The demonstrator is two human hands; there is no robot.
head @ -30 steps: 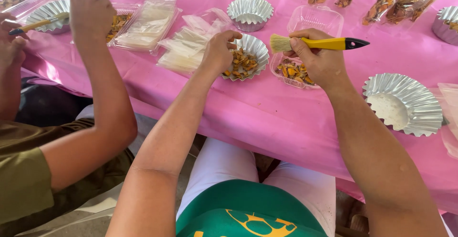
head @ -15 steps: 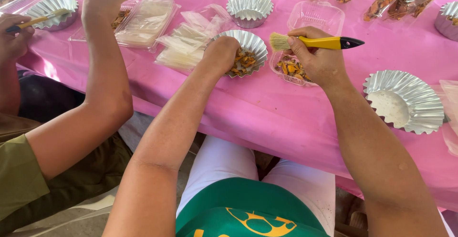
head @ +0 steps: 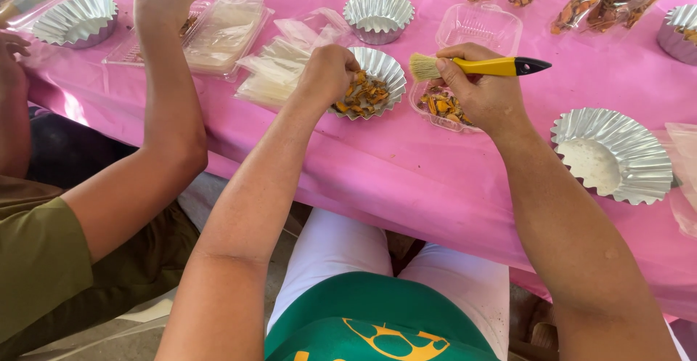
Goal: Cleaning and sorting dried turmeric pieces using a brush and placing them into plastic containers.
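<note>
A yellow-handled brush [head: 479, 65] is gripped in the closed right hand [head: 485, 94] above a clear plastic container [head: 475, 27] holding orange dried pieces. The left hand [head: 327, 75], curled shut, is pressed into a fluted foil cup [head: 385, 67] partly filled with the same pieces; what it grips cannot be told. Another foil cup [head: 613, 154] is dusted with white powder; one behind [head: 378, 14] is unfilled. Filled bags [head: 581, 1] are lined up along the pink table [head: 406, 179], so some packing is judged done.

arms: both bare, no sleeves/watch/rings vis | top: green w/ yellow-orange outline graphic on front | legs: white trousers | hands: no gloves
</note>
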